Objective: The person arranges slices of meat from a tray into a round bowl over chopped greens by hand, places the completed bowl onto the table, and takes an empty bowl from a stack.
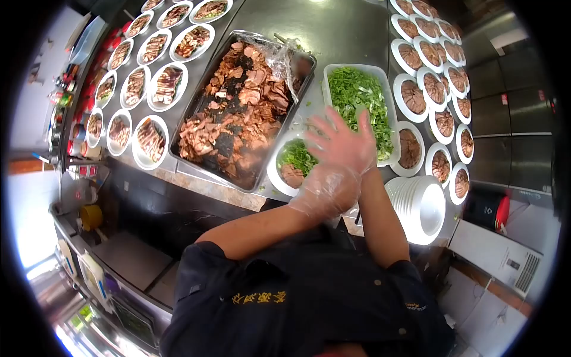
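Note:
My right hand (345, 143), in a clear plastic glove, is raised with its fingers spread. At its wrist, my left hand (328, 187), also in clear plastic, is closed on the glove's cuff; its fingertips are hidden. Behind my right hand stands a clear plastic tub of chopped green herbs (360, 86). Partly hidden below them is a white bowl (275, 175) with sliced meat and chopped greens. To the left lies a dark metal tray (178, 140) with sliced cooked meat (259, 89) and crumpled plastic film (279, 62) at its far end.
Several white dishes of sliced meat (150, 141) line the table's left side. More filled bowls (411, 98), some stacked, stand on the right. Near the front edge leans a stack of white bowls (419, 208). The steel table (333, 30) extends away behind the tub.

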A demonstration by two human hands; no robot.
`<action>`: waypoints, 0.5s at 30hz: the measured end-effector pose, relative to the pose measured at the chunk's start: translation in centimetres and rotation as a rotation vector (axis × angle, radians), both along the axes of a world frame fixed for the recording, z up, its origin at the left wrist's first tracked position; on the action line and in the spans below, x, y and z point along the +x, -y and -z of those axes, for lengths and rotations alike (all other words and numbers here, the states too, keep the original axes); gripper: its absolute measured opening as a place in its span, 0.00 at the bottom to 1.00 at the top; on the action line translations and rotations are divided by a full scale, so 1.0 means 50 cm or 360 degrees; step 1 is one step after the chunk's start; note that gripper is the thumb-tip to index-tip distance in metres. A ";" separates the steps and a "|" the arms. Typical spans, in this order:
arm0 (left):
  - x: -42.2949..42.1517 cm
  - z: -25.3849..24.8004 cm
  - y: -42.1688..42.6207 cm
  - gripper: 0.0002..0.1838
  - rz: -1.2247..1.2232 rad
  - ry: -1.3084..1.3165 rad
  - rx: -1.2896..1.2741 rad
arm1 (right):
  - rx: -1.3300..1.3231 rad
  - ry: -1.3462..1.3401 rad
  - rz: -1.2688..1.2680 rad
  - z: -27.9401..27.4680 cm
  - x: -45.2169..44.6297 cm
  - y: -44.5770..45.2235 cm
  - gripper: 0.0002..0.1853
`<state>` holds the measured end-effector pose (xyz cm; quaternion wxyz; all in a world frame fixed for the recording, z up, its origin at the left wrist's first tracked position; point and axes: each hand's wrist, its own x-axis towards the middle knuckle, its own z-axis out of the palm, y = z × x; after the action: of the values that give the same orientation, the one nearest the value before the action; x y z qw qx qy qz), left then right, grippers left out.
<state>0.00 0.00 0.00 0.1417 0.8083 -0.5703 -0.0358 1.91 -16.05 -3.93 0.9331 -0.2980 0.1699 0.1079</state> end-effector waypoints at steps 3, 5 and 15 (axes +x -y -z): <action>0.114 -0.037 -0.136 0.06 0.0151 -0.0073 0.0082 | 0.0347 0.0002 0.0286 -0.009 0.113 -0.144 0.55; 0.097 -0.026 -0.116 0.06 0.0421 -0.0487 0.0299 | 0.0041 0.0334 0.0800 -0.035 0.099 -0.106 0.50; 0.558 0.363 -0.257 0.27 -0.1143 -0.0249 0.0138 | -0.0422 0.0334 0.0868 0.005 -0.171 -0.139 0.26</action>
<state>27.89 12.87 -18.17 0.1539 0.9570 -0.2357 -0.0696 -6.62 -9.11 -4.16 0.8931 -0.3700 0.1590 -0.2005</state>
